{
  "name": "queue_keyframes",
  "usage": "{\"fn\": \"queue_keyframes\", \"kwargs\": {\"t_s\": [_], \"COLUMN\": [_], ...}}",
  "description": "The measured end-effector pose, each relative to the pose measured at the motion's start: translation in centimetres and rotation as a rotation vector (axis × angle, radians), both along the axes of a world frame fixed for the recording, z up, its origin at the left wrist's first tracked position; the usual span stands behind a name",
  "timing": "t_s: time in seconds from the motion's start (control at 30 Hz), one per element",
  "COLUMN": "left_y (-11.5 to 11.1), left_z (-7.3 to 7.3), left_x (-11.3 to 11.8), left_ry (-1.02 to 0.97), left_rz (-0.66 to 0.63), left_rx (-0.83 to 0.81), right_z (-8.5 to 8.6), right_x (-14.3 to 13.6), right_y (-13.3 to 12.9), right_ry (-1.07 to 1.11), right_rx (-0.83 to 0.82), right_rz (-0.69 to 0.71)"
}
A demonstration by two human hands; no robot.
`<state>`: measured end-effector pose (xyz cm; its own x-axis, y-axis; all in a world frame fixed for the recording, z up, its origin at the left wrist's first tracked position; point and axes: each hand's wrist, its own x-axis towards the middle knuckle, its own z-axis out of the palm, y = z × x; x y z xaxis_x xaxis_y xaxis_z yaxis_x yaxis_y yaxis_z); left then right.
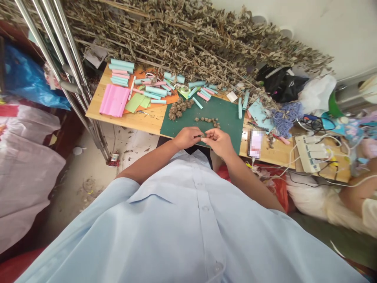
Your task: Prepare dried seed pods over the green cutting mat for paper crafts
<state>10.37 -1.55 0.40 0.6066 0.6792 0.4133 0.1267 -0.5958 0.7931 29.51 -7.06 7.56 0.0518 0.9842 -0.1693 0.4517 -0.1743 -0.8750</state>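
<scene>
At the front edge of the green cutting mat (pixel 229 106), my left hand (pixel 187 137) and my right hand (pixel 218 140) meet with fingertips closed in a pinch. Between them is a small dark bit, too small to name. Just beyond my fingers, several small brown clumps (pixel 209 121) of what looks like dried plant lie in a loose row. A pile of larger brown balls (pixel 179 108) sits on the mat's back left. Close to the pile lies a light blue paper roll (pixel 197 103).
Bundles of dried leafy stalks (pixel 165 35) cover the table's back. Blue and pink paper rolls (pixel 156 91) and a folded pink sheet (pixel 114 100) lie left. On the right are a phone (pixel 255 144), a power strip (pixel 310 153) and cables. Metal crutches (pixel 73 78) lean at left.
</scene>
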Motion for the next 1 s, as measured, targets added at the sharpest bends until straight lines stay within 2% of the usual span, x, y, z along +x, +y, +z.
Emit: {"fn": "queue_keyframes", "kwargs": {"t_s": [0.1,0.2,0.33,0.47,0.57,0.73,0.87,1.0], "left_y": [0.1,0.2,0.2,0.1,0.1,0.1,0.0,0.1], "left_z": [-0.3,-0.6,-0.6,-0.5,-0.4,-0.4,-0.4,-0.4], "left_x": [0.0,0.0,0.1,0.2,0.1,0.1,0.1,0.2], "left_ry": [0.034,0.042,0.038,0.047,0.050,0.042,0.026,0.014], "left_rz": [0.015,0.028,0.040,0.055,0.048,0.043,0.049,0.043], "left_rx": [0.002,-0.005,-0.001,-0.002,-0.013,-0.018,-0.039,-0.058], "right_z": [-1.0,-1.3,-0.9,-0.3,-0.2,0.0,0.4,0.5], "right_x": [-0.8,-1.6,-2.0,-2.1,-2.1,-1.9,-1.6,-1.6], "right_y": [-1.1,-1.6,-1.8,-1.7,-1.3,-0.2,0.6,1.0], "right_ry": [-0.165,-0.277,-0.334,-0.317,-0.211,0.149,0.316,0.349], "right_rx": [0.183,0.279,0.348,0.342,0.253,-0.088,-0.273,-0.314], "right_rz": [0.015,0.017,0.018,0.009,-0.059,-0.214,-0.222,-0.204]}}
